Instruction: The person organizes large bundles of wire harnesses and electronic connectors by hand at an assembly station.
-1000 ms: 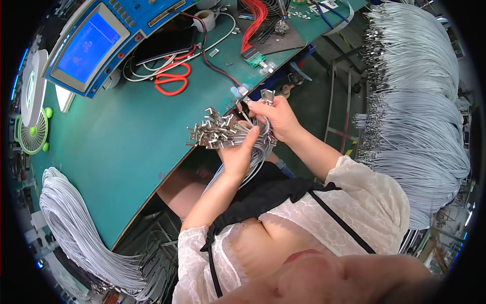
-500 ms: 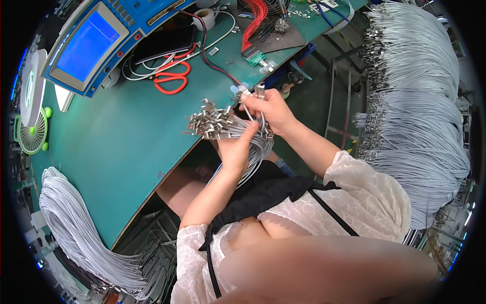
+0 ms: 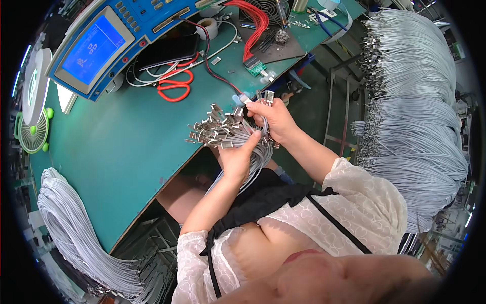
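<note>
A worker in a white short-sleeved blouse (image 3: 364, 202) handles a bundle of gray USB cables (image 3: 223, 129) at a green workbench (image 3: 116, 162), below and to the right of a blue bench tester (image 3: 152, 23) with a lit screen (image 3: 92, 50). The left hand (image 3: 237, 158) is closed around the bundle, its thumb laid across the cables and bare metal plugs fanning out toward the tester's side; its underside fingers are hidden. The right hand (image 3: 276, 120), farther from the tester, is mostly closed with the thumb pointing forward, gripping a few of the cables, whose plugs stick up above the fingers. Its thumb tip is against a white connector (image 3: 245, 99) on a dark red-and-black cord (image 3: 206, 55) that runs from the tester; whether a plug is seated there cannot be told.

Just below the tester lie a black flat panel (image 3: 169, 50) and red-handled scissors (image 3: 174, 92). To its right are a roll of white tape (image 3: 207, 29) and a green circuit board (image 3: 254, 67) with red wires (image 3: 259, 23). A green fan (image 3: 34, 133) stands below and left of the tester. One gray cable hank (image 3: 71, 218) hangs well below it; larger hanks (image 3: 415, 106) are piled far to its right.
</note>
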### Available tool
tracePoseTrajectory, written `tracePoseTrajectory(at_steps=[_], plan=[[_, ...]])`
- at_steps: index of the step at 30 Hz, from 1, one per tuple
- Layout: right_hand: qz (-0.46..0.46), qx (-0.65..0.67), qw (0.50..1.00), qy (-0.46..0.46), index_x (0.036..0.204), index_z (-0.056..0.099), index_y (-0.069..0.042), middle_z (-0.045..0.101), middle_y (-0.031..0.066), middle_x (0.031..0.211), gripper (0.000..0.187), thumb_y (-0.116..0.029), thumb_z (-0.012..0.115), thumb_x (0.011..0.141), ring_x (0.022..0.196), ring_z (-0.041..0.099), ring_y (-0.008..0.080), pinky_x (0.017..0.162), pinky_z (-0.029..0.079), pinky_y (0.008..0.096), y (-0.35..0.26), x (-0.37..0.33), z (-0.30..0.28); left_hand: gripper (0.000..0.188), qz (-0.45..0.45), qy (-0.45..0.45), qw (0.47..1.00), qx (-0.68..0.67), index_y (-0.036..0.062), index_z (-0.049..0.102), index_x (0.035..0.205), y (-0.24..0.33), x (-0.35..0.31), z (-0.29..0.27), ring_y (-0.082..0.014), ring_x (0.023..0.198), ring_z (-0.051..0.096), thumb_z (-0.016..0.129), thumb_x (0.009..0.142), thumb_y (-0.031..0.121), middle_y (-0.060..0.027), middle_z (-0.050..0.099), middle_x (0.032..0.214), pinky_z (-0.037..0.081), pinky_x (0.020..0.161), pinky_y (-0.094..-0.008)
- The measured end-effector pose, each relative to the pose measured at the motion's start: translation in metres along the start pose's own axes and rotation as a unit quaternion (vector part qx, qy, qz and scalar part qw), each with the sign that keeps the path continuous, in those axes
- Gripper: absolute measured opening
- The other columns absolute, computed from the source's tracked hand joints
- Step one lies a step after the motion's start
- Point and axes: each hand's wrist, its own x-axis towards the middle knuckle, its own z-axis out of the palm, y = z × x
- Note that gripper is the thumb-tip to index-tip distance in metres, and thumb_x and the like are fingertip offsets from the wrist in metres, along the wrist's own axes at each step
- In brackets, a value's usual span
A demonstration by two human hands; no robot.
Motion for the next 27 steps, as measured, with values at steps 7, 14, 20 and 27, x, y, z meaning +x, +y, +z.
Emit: tracePoseTrajectory(at_steps=[7,14,20,27], plan=[[0.023,0.016,0.999,0.016,0.071,0.058,0.0,0.052,-0.0006,0.057,0.017,-0.016,0.063,0.074,0.046,0.042,0.0039,0.042,0.035,0.018,-0.009,-0.005,0.023,0.037,-0.021,-0.001,0.999,-0.046,0.0,0.048,0.103,-0.002,0.012,0.002,-0.0139,0.077,0.057,0.064,0.07,-0.006,-0.0055,0.057,0.085,0.046,0.071,-0.0261],[-0.021,-0.022,0.999,0.017,0.07,0.057,-0.001,0.054,0.0007,0.06,0.011,-0.011,0.061,0.074,0.047,0.043,0.0046,0.042,0.035,0.0187,0.008,-0.011,0.004,0.033,0.023,-0.033,0.999,0.022,0.0,0.049,0.1,-0.011,-0.002,-0.012,-0.0132,0.076,0.057,0.064,0.071,-0.005,-0.0055,0.057,0.083,0.046,0.072,-0.0259],[-0.02,0.023,0.999,0.024,0.07,0.057,-0.002,0.056,0.0024,0.061,0.008,-0.009,0.06,0.074,0.046,0.044,0.006,0.044,0.034,0.0192,0.008,-0.004,-0.005,0.024,0.034,0.026,0.997,-0.061,0.002,0.051,0.09,-0.001,-0.006,0.0,-0.0109,0.075,0.055,0.065,0.071,-0.002,-0.0043,0.056,0.083,0.044,0.071,-0.0242],[-0.052,0.012,0.998,0.031,0.064,0.056,-0.002,0.051,0.0002,0.056,0.018,-0.015,0.06,0.076,0.046,0.04,0.004,0.043,0.031,0.0195,0.003,-0.004,0.009,0.022,0.043,0.046,0.998,-0.016,0.0028,0.052,0.088,-0.006,-0.002,-0.008,-0.0102,0.074,0.053,0.066,0.071,-0.002,-0.003,0.055,0.083,0.044,0.071,-0.0245]])
